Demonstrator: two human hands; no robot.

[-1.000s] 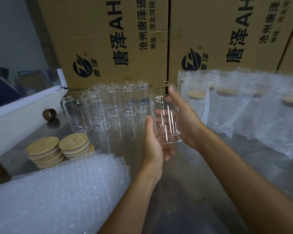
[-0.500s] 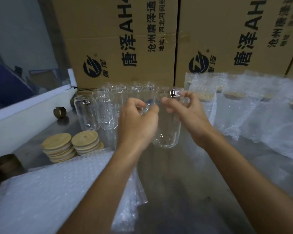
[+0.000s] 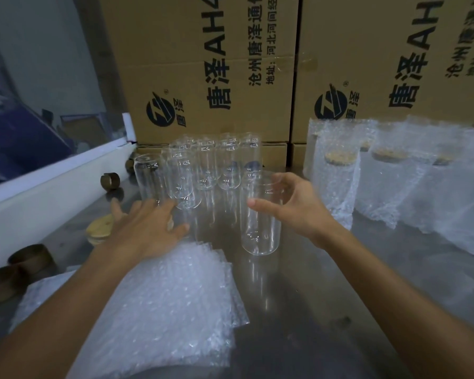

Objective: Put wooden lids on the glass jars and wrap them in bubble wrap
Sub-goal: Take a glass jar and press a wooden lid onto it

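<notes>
Right hand (image 3: 296, 209) wraps the glass jar (image 3: 260, 214) mid-frame: rigid, slick, breakable, so I'd grip mid-wall. Left hand (image 3: 145, 228) spread flat, holding nothing.

Right hand (image 3: 293, 206) gripping upright glass jar (image 3: 261, 214), left hand (image 3: 148, 228) spread over wooden lids (image 3: 100, 231)

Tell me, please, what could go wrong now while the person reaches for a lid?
The left hand reaches toward the wooden lids close beside the empty jars; a brush might topple them. The right hand holds the glass jar only near its rim, so it could slip or tip.
</notes>
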